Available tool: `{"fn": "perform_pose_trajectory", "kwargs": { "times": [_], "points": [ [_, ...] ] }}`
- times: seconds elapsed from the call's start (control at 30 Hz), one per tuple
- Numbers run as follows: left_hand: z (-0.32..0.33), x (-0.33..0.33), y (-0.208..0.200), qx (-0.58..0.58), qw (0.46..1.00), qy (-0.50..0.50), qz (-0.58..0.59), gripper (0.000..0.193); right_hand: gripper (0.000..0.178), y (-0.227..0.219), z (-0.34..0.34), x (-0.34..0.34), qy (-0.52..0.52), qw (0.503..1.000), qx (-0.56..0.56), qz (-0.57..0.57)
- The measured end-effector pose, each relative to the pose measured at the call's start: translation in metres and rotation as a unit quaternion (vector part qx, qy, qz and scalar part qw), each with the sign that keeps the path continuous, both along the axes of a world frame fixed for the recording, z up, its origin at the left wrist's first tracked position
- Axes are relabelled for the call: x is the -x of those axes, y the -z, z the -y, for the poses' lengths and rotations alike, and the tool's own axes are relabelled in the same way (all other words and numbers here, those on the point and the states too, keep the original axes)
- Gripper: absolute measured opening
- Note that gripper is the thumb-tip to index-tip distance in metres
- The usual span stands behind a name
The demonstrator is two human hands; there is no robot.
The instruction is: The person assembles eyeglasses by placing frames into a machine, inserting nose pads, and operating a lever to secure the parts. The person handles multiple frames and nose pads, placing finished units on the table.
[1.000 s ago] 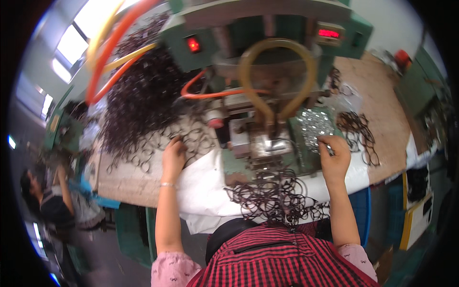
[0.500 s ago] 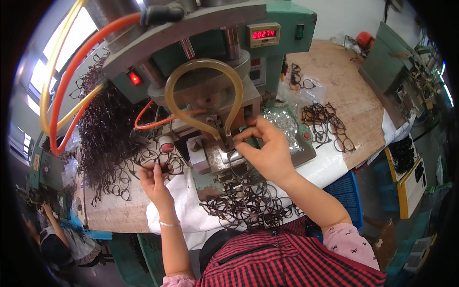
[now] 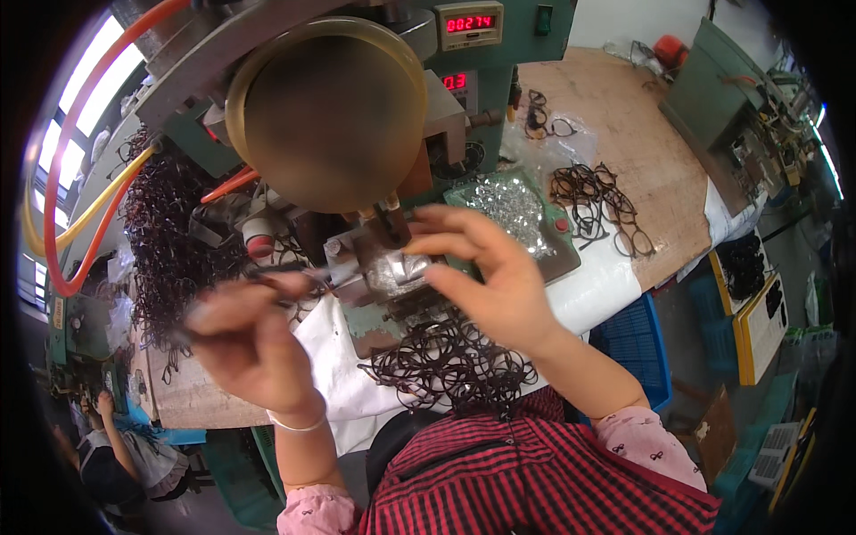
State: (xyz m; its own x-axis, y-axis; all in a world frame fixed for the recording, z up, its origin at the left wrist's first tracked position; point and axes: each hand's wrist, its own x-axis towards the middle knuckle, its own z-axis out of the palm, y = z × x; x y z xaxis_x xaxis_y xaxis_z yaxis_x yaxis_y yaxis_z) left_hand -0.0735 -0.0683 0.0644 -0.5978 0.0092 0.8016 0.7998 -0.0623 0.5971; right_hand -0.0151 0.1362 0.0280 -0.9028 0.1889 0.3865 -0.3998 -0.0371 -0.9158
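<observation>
My left hand (image 3: 259, 348), smeared by motion, is closed near the press's left side. A dark, blurred eyeglass frame (image 3: 290, 278) shows at its fingertips. At the press's metal die block (image 3: 392, 272), my right hand (image 3: 499, 285) has thumb and fingers apart, with nothing visible between them. Its fingertips are by the dark tool head (image 3: 388, 227) above the block; contact cannot be told. A yellowish tube loop (image 3: 236, 116) hangs in front of the press. Below the block, dark eyeglass frames (image 3: 450, 366) lie heaped on a white cloth (image 3: 330, 357).
A green tray (image 3: 566, 259) of small shiny pieces adjoins the press. More frames (image 3: 593, 201) lie right, and a tall frame pile (image 3: 169, 241) stands left. A red-capped button (image 3: 259, 245) sits beside the die. A blue basket (image 3: 646, 348) stands below the table's right edge.
My left hand has moved left and nearer, blurring with the frame. My right hand has opened its fingers and no longer shows a frame. The whole view has shifted, with the tube loop larger.
</observation>
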Motion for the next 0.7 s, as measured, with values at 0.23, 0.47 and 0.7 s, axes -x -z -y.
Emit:
{"fn": "perform_pose_trajectory", "kwargs": {
  "times": [0.23, 0.47, 0.7],
  "points": [
    [-0.030, -0.008, 0.027, 0.309, 0.891, 0.028, -0.331, 0.023, 0.018, 0.096, -0.089, -0.001, 0.329, 0.771, -0.535, 0.105],
    [-0.034, -0.003, 0.036, 0.317, 0.880, 0.055, -0.348, 0.017, 0.011, 0.089, -0.096, 0.011, 0.328, 0.865, -0.372, 0.073],
    [-0.015, -0.033, 0.042, 0.325, 0.923, 0.089, -0.188, 0.026, 0.013, 0.106, -0.100, -0.002, 0.307, 0.902, -0.285, 0.107]
  ]
}}
